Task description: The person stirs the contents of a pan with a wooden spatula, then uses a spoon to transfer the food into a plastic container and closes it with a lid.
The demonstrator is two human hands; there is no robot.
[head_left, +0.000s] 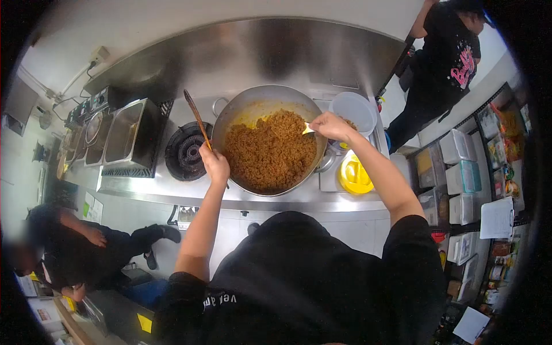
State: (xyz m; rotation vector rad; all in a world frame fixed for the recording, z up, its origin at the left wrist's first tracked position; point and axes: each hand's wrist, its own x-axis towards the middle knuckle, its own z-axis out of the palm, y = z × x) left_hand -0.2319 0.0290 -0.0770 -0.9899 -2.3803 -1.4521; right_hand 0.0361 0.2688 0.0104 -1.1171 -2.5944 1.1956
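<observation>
A wide metal pot [230, 110] full of brown minced food [270, 155] stands on the steel counter in front of me. Yellow oil shows along the food's far edge. At the pot's left side, my left hand [215, 165] is closed around a long wooden stick [197, 118], which slants up and away beside the rim. My right hand [330, 126] reaches over the pot's right rim, its fingers pinching a small white and yellowish flat utensil [309, 129]. The tip of this utensil is right at the food's surface; the fingers hide its other end.
A translucent tub [359, 109] and a yellow-lidded container [355, 173] stand right of the pot. Left of it are a black burner [187, 152] and steel fryer basins [123, 133]. One person [445, 63] stands at the back right, another [86, 247] is at lower left. Shelves [460, 195] line the right.
</observation>
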